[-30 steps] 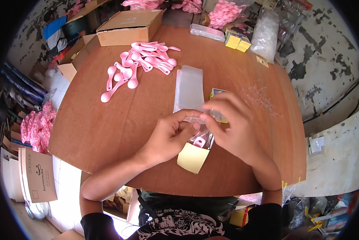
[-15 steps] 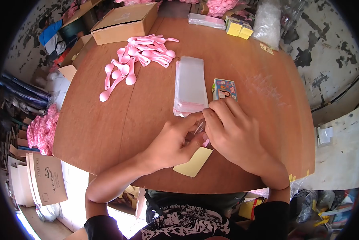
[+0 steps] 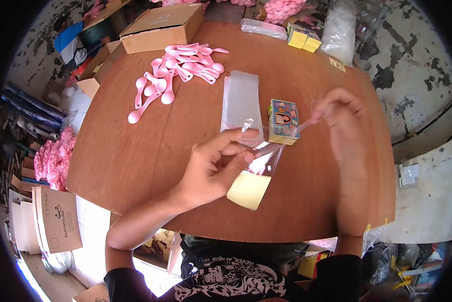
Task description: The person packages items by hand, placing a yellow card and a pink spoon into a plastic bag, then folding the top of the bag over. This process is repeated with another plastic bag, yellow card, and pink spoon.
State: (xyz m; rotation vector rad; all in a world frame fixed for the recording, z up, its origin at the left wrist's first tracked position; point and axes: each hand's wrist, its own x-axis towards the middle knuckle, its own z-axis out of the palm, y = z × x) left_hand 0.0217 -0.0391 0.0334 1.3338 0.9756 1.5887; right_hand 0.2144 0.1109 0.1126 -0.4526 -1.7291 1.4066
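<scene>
My left hand (image 3: 210, 166) pinches a clear plastic bag (image 3: 272, 158) between thumb and fingers, above the table's near middle. Inside the bag's lower part sits a pale yellow card (image 3: 248, 190), with a bit of pink above it. Up and to the right, my right hand (image 3: 340, 118), blurred by motion, has its fingertips closed on a thin clear strip (image 3: 304, 127) stretched from the bag's top. Just beyond the bag stands a small stack of printed cards (image 3: 284, 118) with a blue picture on top. Left of that lies a pile of flat clear bags (image 3: 242, 98).
Several pink measuring spoons (image 3: 185, 63) lie loose at the table's (image 3: 135, 166) far left. A cardboard box (image 3: 160, 31) stands behind them. Along the back edge are more clear bags (image 3: 264, 28), yellow card stacks (image 3: 304, 38) and a plastic roll (image 3: 339, 30). Another person (image 3: 70, 43) is at far left.
My right hand has moved away from the left, up and to the right, drawing the clear strip out from the bag. The bag with its card has risen slightly in my left hand.
</scene>
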